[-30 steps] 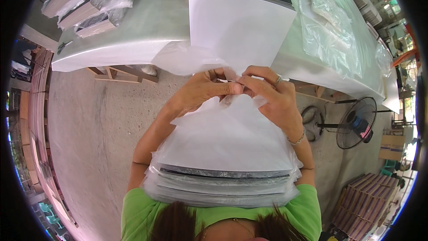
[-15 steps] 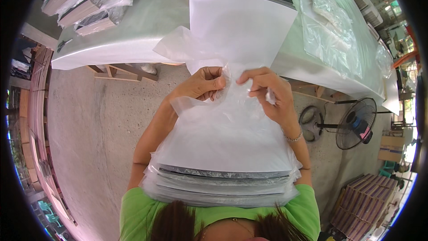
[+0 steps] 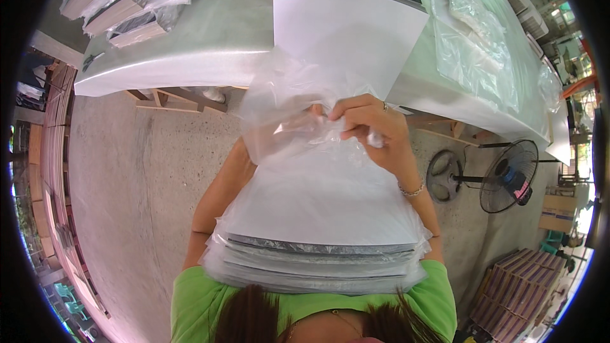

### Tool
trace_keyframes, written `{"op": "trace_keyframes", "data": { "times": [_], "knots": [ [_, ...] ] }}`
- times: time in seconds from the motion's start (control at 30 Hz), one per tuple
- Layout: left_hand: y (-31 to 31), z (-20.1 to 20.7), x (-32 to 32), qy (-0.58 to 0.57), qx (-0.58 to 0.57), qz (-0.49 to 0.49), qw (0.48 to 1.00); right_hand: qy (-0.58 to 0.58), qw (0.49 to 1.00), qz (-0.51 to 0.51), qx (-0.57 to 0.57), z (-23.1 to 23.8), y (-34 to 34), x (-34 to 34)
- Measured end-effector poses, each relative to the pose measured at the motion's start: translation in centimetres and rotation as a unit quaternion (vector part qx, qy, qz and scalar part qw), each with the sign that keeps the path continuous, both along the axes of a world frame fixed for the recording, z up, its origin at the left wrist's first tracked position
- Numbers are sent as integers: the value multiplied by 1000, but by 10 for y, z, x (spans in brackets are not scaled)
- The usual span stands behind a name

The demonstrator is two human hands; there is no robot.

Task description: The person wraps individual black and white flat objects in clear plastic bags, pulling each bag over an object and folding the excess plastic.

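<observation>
A clear plastic bag point(image 3: 264, 130) is bunched up between my hands, its loose film spread over my left hand point(image 3: 295, 117). Through the film that hand looks curled, with a thumb tip showing near my other fingers; it grips the bag. My right hand point(image 3: 375, 124) is closed, thumb and fingers pinching the same film, and a small whitish wad point(image 3: 376, 138) shows under its curled fingers. Below both hands, a stack of plastic-wrapped flat sheets point(image 3: 318, 200) rests against my body, white on top with dark edges showing.
Ahead, a covered table point(image 3: 190, 63) carries a pile of white sheets point(image 3: 346, 25) and dark-edged boards. Wrapped bundles point(image 3: 114, 16) lie at its left, loose clear bags point(image 3: 476, 44) at its right. A fan point(image 3: 508, 176) stands on the right, near a striped stack point(image 3: 518, 289).
The plastic film has swung left and spread over my left hand, which was bare before. My right hand has closed in from a looser curl and moved slightly left.
</observation>
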State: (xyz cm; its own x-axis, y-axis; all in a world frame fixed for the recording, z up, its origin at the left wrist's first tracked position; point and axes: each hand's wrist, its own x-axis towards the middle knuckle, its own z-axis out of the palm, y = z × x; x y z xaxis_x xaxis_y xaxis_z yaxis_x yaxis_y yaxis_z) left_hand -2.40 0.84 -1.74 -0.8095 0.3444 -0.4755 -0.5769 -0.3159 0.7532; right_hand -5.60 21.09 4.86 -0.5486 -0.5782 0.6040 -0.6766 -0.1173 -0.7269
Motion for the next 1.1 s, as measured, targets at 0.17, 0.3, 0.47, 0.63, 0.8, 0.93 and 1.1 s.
{"op": "trace_keyframes", "data": {
  "times": [0.17,0.3,0.47,0.63,0.8,0.93,1.1],
  "knots": [
    [-27,-12,-9,95,24,95,991,-159,983,-88,-11,5,37,-1],
    [-36,1,-20,298,-279,314,857,-209,970,-124,18,9,42,-9],
    [28,78,-3,577,-478,-10,662,-256,955,-138,48,15,20,-9],
    [22,58,-17,428,-234,29,872,-405,888,89,199,25,40,-12],
    [10,51,-13,162,34,17,986,-462,809,364,9,-6,74,-18],
    [35,84,2,-79,83,96,989,-477,796,224,-298,-15,74,-22],
    [0,16,11,27,284,-9,959,-536,736,115,-398,-28,68,-29]
  ]
}}
